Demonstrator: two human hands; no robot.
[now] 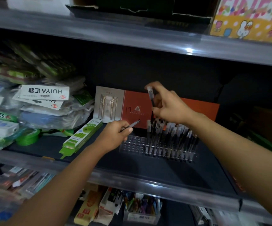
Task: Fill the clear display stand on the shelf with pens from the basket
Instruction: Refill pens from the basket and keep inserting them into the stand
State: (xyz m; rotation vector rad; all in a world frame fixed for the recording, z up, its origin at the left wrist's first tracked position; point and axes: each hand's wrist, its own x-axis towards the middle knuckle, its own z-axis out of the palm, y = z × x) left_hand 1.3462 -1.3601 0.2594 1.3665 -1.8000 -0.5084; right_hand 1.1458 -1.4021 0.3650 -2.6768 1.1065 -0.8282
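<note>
Both forearms reach up from the bottom of the frame. At centre, the left hand (115,132) pinches one pen (132,124), tip slanting up and right. Right of centre, the right hand (168,103) grips another pen (151,97), nearly upright with its clear cap on top. Below them the clear display stand (132,144) holds upright black pens (171,137) on its right side, too blurred to count.

The dark shelf (132,165) carries a clear display stand (132,144) near its middle, an orange box (137,108) propped up behind it, a green-and-white carton (81,137) lying just left of the stand, a green tape roll (28,137) and piled plastic packets (39,101) further left.
</note>
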